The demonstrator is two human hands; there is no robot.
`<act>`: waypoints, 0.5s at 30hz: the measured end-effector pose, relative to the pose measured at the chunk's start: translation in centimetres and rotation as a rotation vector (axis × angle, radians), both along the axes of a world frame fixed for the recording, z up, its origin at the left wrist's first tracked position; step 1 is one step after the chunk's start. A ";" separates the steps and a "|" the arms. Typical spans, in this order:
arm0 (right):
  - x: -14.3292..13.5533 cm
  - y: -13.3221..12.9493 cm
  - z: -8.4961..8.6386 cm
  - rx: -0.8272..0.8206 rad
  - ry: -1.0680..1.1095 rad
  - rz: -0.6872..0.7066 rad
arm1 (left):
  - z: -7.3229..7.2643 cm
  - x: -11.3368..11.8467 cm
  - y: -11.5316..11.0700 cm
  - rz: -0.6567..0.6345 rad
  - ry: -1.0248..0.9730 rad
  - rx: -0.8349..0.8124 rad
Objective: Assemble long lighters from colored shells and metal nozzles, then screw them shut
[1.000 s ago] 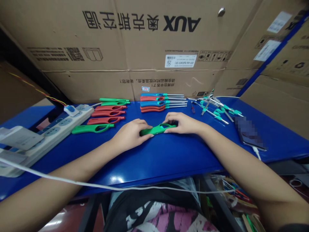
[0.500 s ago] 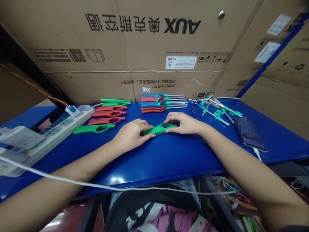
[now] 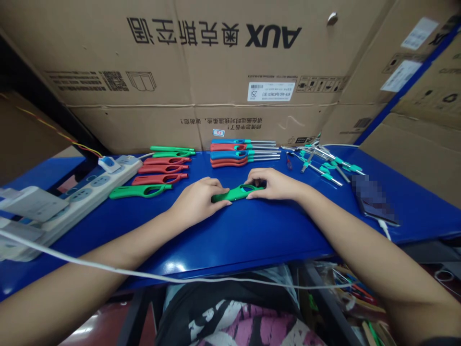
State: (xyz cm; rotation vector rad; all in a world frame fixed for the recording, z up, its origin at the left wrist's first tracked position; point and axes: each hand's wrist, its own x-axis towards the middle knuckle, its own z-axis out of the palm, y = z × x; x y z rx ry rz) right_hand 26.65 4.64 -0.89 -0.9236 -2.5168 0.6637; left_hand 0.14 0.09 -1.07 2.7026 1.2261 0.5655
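Both hands grip one green lighter handle (image 3: 236,193) low over the blue table (image 3: 223,240). My left hand (image 3: 198,198) pinches its left end between thumb and fingers. Around the trigger-loop end at the right, my right hand (image 3: 270,184) is closed, its fingers hiding the tip. To the left lie several loose handles, among them a green handle (image 3: 140,191) and a red handle (image 3: 158,179). Behind my hands is a stack of lighters with metal tubes, a blue lighter (image 3: 228,155) among them. Metal tubes with teal parts (image 3: 326,168) lie in a heap at the right.
A white power strip (image 3: 86,194) with plugs runs along the left side. A white cable (image 3: 180,280) crosses in front of my body. At the right rests a phone (image 3: 372,199) with a cable plugged in. A small screwdriver (image 3: 288,162) lies near the heap. Cardboard (image 3: 216,67) walls the back.
The green handle appears slightly turned between my fingers. Both hands stay in nearly the same place, and the other things have not moved.
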 end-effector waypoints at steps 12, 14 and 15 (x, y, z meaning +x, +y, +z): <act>0.1 0.3 0.0 0.316 0.192 -0.109 | 0.3 -0.9 1.2 0.087 -0.187 0.008; 0.2 0.2 0.3 0.359 0.221 -0.102 | 0.3 -1.3 1.6 0.135 -0.141 0.031; 0.2 0.1 0.4 0.346 0.215 -0.069 | 0.3 -1.5 1.8 0.152 -0.108 0.036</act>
